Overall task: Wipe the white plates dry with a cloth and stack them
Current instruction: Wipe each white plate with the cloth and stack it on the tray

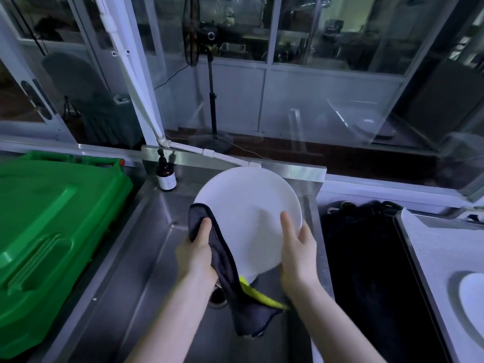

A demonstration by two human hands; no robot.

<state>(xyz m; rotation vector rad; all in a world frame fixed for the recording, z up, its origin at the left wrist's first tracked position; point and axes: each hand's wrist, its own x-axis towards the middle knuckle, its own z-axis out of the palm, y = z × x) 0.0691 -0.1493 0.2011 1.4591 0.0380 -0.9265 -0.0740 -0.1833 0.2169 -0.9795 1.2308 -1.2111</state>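
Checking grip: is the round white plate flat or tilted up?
Tilted up: the round white plate faces the camera above the steel sink, held by right hand and, through dark cloth, left hand.

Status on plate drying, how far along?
Looks done: maybe the second plate lying on the white surface at right, though its dryness can't be judged. In hand: a white plate held over the sink, right hand gripping its edge, left hand holding the dark cloth against its rim. Left: finish wiping, then stack it.
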